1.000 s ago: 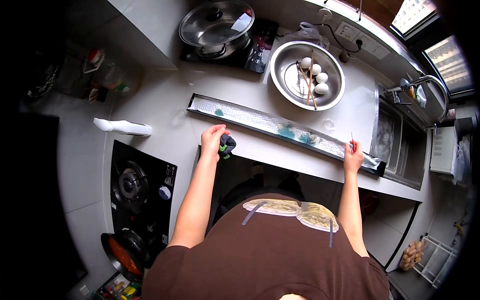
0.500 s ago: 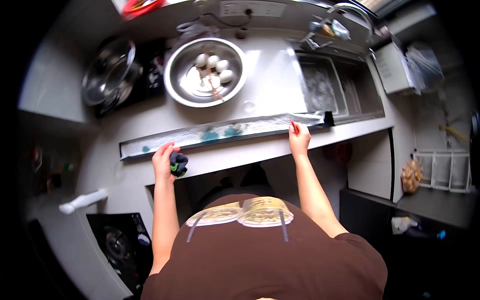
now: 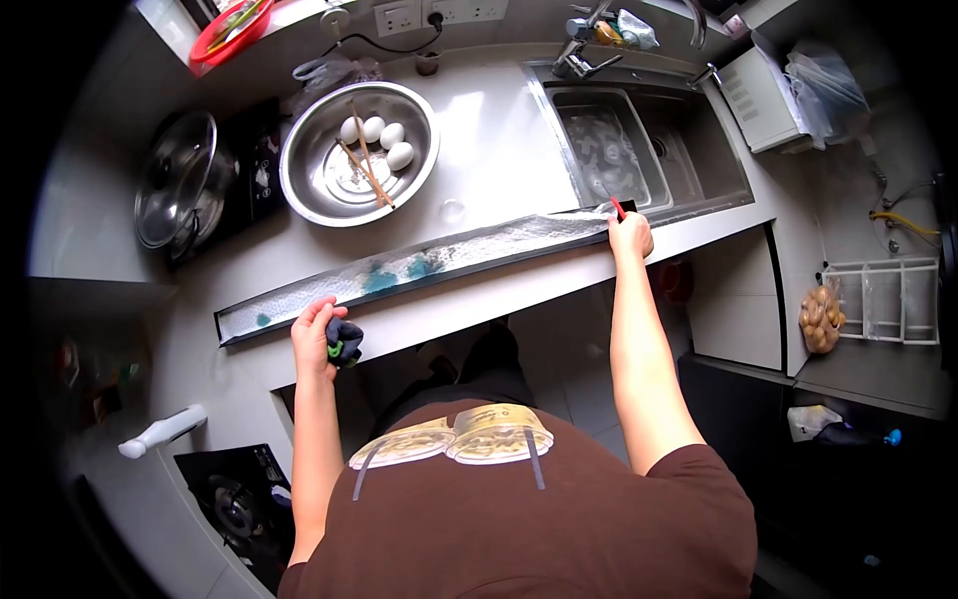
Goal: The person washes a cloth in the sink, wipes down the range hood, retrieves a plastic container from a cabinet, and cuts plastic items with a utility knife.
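A long, narrow silvery quilted strip (image 3: 469, 251) with dark edges and blue-green stains lies along the counter's front. At its right end, by the sink, my right hand (image 3: 631, 238) is closed around a red-handled tool (image 3: 619, 209); its kind is unclear, though a thin tip seems to point toward the sink. My left hand (image 3: 315, 334) is at the strip's front edge near the left end, fingers curled together; what is between them, if anything, is hidden. A dark scrunchie-like band (image 3: 344, 341) with green hangs at my left wrist.
Behind the strip, a steel bowl (image 3: 299, 190) holds several white eggs (image 3: 399, 156) and chopsticks (image 3: 367, 170). A double sink (image 3: 679, 213) with a faucet (image 3: 576, 62) is at right. A glass-lidded pan (image 3: 180, 185) stands at left, a red basin (image 3: 230, 38) up behind.
The view has shifted and turned slightly. My right hand with the red-handled tool has moved right, past the strip's end toward the sink corner. My left hand stays by the strip's left part.
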